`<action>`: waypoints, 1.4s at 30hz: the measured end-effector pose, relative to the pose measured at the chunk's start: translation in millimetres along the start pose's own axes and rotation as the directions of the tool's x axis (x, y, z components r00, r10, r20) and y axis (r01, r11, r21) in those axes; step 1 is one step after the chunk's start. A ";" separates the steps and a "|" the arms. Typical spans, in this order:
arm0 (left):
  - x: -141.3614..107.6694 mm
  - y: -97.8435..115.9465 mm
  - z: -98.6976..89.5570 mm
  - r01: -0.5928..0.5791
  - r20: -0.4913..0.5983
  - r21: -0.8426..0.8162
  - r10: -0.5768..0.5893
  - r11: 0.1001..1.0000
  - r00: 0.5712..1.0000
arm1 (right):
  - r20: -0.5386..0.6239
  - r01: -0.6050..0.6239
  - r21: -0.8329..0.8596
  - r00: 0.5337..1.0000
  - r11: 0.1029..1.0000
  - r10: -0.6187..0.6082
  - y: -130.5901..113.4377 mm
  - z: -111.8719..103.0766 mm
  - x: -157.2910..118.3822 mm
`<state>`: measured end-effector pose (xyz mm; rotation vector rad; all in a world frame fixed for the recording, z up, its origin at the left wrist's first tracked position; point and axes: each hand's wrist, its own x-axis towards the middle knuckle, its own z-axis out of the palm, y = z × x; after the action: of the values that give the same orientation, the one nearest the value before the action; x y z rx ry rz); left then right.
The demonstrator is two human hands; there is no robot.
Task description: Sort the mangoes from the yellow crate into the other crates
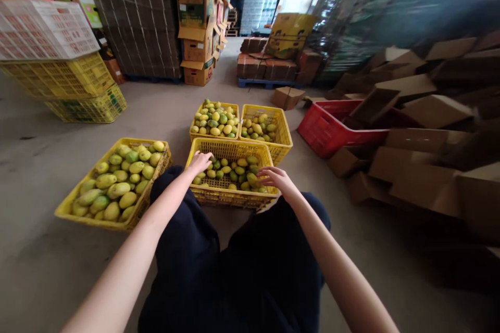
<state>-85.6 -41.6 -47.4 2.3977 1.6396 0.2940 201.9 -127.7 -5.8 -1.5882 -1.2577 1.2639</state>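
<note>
In front of my knees stands a yellow plastic crate partly filled with yellow-green oval fruits that look like lemons. My left hand reaches over the crate's left side, fingers apart, its fingertips close to a dark green fruit; whether they touch it I cannot tell. Over the right side hangs my right hand, its fingers stretched out and spread above the fruits heaped there. Neither hand visibly grips a fruit. Bare mesh floor shows in parts of this crate.
Beside my left leg is a full yellow crate of similar fruits. Two more yellow crates, a fuller one and a part-filled one, stand just beyond. A red crate and heaped cardboard lie right; stacked crates stand left.
</note>
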 end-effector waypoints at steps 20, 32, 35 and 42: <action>-1.8 14.1 -33.2 0.021 0.413 0.151 -0.082 0.988 0.907 | -0.102 -0.229 -0.895 0.940 0.382 0.326 158.1 27.1 204.5; -1.1 -16.7 -31.0 0.210 0.432 0.225 -0.291 0.951 0.854 | -0.184 -0.291 -0.752 0.954 0.591 0.237 183.8 49.2 209.0; -0.2 -11.8 -34.6 0.213 0.410 0.190 -0.275 0.958 0.870 | -0.166 -0.257 -0.653 0.966 0.712 0.197 163.7 41.3 207.7; -1.6 -12.2 -33.0 0.106 0.414 0.139 -0.155 0.985 0.897 | -0.115 -0.054 0.094 0.991 0.994 0.064 61.1 17.9 214.2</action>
<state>-106.5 -36.5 -19.5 2.2045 1.6289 -0.3334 207.1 64.0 -120.6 -1.6209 -1.0727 1.2266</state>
